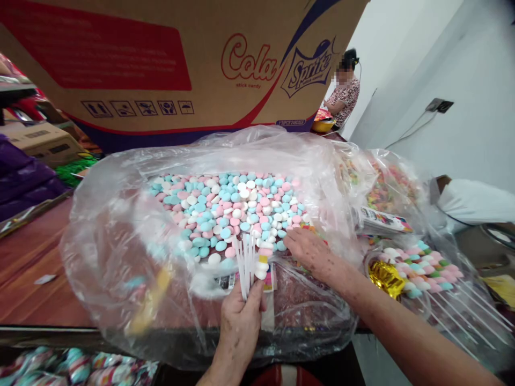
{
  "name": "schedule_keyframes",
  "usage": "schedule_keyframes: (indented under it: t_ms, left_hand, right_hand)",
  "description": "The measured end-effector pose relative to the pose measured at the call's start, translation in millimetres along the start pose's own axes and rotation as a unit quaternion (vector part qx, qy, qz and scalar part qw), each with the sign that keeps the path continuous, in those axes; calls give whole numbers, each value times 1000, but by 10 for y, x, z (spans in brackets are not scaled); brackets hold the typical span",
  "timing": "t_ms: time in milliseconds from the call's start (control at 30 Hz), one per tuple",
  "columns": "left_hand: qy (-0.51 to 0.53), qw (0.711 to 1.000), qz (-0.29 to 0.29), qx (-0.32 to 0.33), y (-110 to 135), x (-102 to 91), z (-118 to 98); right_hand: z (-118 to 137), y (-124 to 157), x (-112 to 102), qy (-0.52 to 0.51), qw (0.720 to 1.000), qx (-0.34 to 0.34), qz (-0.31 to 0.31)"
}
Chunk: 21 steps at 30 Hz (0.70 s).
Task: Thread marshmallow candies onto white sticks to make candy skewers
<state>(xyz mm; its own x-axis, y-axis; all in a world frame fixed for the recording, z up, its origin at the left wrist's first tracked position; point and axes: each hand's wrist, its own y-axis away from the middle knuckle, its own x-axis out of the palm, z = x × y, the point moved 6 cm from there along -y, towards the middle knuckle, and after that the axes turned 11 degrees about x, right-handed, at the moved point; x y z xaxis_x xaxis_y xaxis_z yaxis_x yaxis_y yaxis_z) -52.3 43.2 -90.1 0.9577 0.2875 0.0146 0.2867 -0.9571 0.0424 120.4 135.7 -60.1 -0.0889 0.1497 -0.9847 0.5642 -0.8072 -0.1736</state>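
Observation:
A large clear plastic bag [120, 236] lies open on the table, full of pink, blue and white round candies [229, 209]. My left hand [239, 327] is closed around a bundle of white plastic sticks [245, 262] at the bag's near edge; one stick carries a few candies. My right hand [308, 249] reaches into the bag at the right edge of the candy pile, fingers curled down among the candies; what they hold is hidden.
A big cardboard box [181, 64] printed "Cola" and "Sprite" stands behind the bag. At right, finished candy sticks [426, 271] lie in another clear bag with a gold wrapper [386, 277]. A person [346, 91] works at the far end. Wrapped sweets [72, 367] sit below the table edge.

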Motion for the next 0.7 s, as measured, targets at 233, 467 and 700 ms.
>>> schedule_keyframes:
  t_ms: [233, 467, 700]
  left_hand:
    - [-3, 1000, -11, 12, -12, 3, 23]
    - [0, 1000, 1, 12, 0, 11, -16]
    - [-3, 1000, 1, 8, -2, 3, -14]
  right_hand:
    - [-93, -158, -20, -82, 991, 76, 67]
    - [-143, -299, -230, -194, 963, 136, 126]
    - [-183, -189, -282, -405, 896, 154, 101]
